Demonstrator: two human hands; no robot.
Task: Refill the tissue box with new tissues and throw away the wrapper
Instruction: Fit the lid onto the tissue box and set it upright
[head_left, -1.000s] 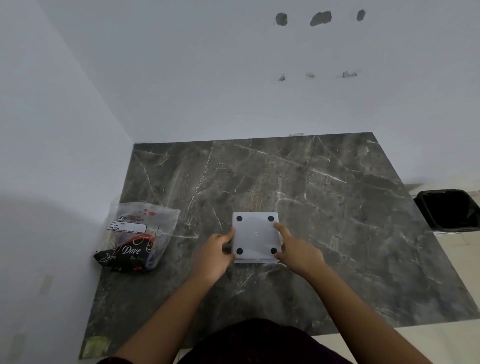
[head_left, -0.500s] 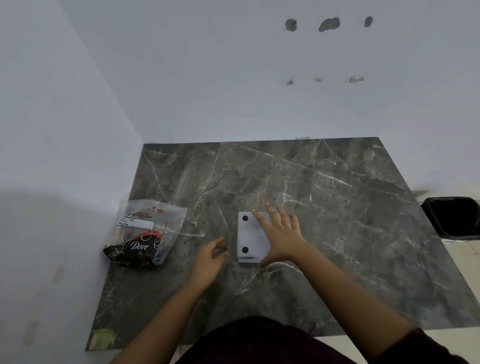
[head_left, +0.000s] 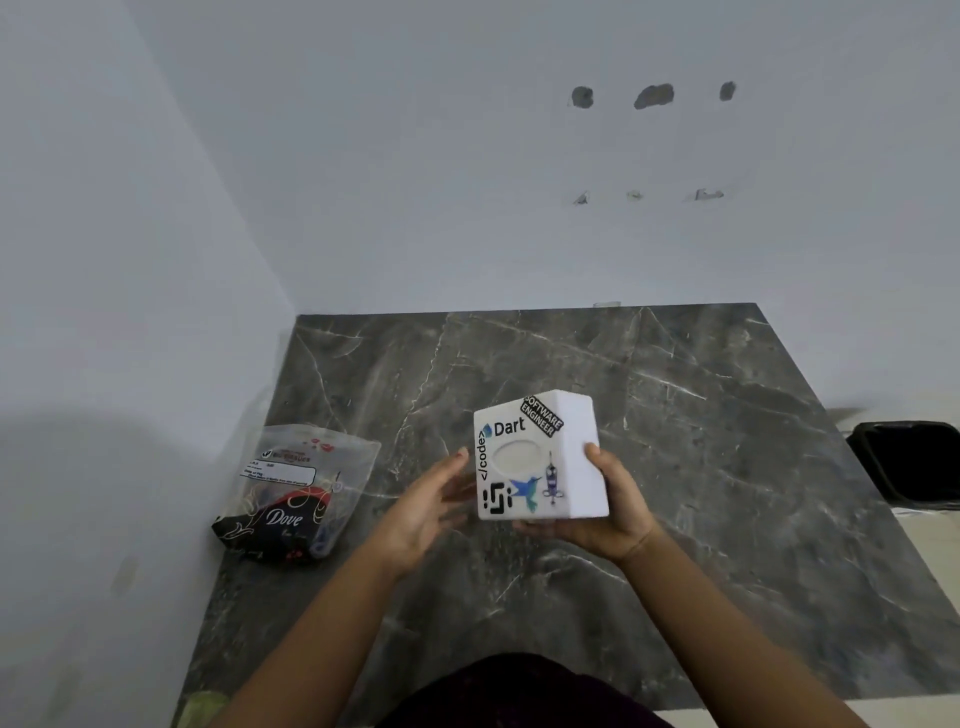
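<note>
A white cube tissue box (head_left: 537, 457) covered with stickers is held above the dark marble table (head_left: 675, 415), its top face with the oval opening turned toward me. My right hand (head_left: 608, 512) grips it from below and along its right side. My left hand (head_left: 428, 506) is open just left of the box, fingertips near its left edge; contact is unclear. A clear plastic pack of tissues with a black "Dove" print (head_left: 298, 493) lies on the table's left side by the wall.
A black waste bin (head_left: 909, 462) stands on the floor past the table's right edge. White walls close off the left and far sides of the table.
The box lay bottom-up on the table between both hands. My right hand then covered it, and now it is lifted and turned so its opening faces me. The left hand has let go.
</note>
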